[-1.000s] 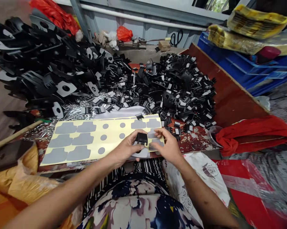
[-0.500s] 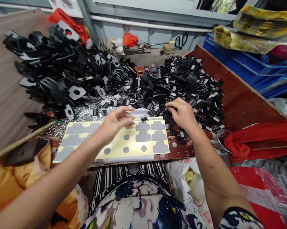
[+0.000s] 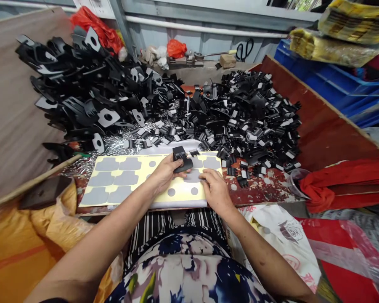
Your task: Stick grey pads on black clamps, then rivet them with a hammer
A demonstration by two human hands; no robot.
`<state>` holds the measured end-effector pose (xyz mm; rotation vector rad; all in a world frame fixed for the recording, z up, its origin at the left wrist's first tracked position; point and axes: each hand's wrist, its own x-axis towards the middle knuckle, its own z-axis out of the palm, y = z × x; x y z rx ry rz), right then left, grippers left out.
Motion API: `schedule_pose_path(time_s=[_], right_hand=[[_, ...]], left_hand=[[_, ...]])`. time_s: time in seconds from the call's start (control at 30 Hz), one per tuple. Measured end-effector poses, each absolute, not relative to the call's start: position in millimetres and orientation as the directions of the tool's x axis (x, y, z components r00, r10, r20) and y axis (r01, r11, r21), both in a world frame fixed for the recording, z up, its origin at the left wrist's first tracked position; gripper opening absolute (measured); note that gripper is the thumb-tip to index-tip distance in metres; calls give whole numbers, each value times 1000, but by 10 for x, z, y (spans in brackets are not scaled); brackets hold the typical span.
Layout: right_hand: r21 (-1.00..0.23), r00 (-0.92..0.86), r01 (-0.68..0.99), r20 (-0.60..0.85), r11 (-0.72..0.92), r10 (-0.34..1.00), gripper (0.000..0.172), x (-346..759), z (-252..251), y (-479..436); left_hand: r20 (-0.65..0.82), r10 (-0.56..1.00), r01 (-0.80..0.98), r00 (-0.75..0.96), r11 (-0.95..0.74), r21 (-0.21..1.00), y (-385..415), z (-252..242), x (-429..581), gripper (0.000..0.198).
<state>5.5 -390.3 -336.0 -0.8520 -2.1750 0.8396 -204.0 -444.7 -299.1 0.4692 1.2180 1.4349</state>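
- The left hand (image 3: 164,173) is closed around a black plastic part (image 3: 179,158), thumb and fingers gripping it from below, and holds it just above the far edge of a yellow backing sheet (image 3: 140,179).
- That sheet lies flat along the near edge of the worktop (image 3: 315,134) and carries grey adhesive pads (image 3: 113,180) in rows, with small grey dots between them.
- The right hand (image 3: 216,192) rests on the right end of the sheet, fingers bent, its fingertips (image 3: 204,176) touching one grey pad (image 3: 192,176) just below the black part. Whether they pinch the pad or only press on it cannot be told.
- Behind the sheet, towards the far right of the worktop, lies a heap of small black clips (image 3: 255,122), many with white tabs.
- At the far left corner sits a pile of larger black parts (image 3: 82,92), and shiny metal bits (image 3: 113,145) are scattered between that pile and the sheet.
- A red cloth (image 3: 340,181) lies at the right edge, with a clear cup (image 3: 295,181) just beside it.
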Motion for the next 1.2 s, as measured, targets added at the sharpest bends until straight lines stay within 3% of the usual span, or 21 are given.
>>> schedule_pose_path(time_s=[0.07, 0.17, 0.27, 0.33, 0.43, 0.5, 0.57, 0.67, 0.83, 1.2], right_hand=[[-765, -577, 329, 301, 553, 759, 18, 62, -3397, -3863], [-902, -627, 224, 157, 370, 763, 10, 145, -3297, -3811], [-969, -826, 126, 16, 211, 564, 14, 306, -3032, -3856], [-974, -895, 95, 7, 206, 445, 15, 394, -2854, -3933], [-949, -771, 82, 133, 304, 622, 19, 410, -2745, -4002], [-925, -610, 101, 234, 367, 757, 25, 347, -2786, -3977], [-919, -525, 99, 277, 382, 804, 29, 261, -2866, -3920], [-937, -494, 54, 275, 345, 824, 28, 150, -2965, -3864], [-945, -488, 42, 265, 326, 832, 24, 64, -3017, -3895], [-947, -498, 50, 252, 317, 830, 23, -2, -3056, -3918]], left_hand=[[-344, 899, -492, -273, 177, 853, -4420, -3022, -2071, 40], [-362, 884, -538, -295, 159, 828, -4374, -3060, -2093, 59], [-382, 864, -552, -329, 152, 820, -4330, -3084, -2101, 52], [-378, 850, -546, -366, 132, 827, -4311, -3083, -2094, 48], [-373, 839, -559, -396, 101, 823, -4341, -3030, -2050, 55], [-371, 865, -605, -338, 102, 790, -4417, -2963, -1988, 59], [-358, 903, -675, -236, 112, 729, -4524, -2895, -1902, 52], [-330, 934, -753, -135, 120, 647, -4670, -2845, -1766, 39], [-296, 955, -769, -33, 165, 618, -4742, -2890, -1671, 42], [-266, 964, -794, -17, 149, 589, -4750, -2910, -1664, 37]])
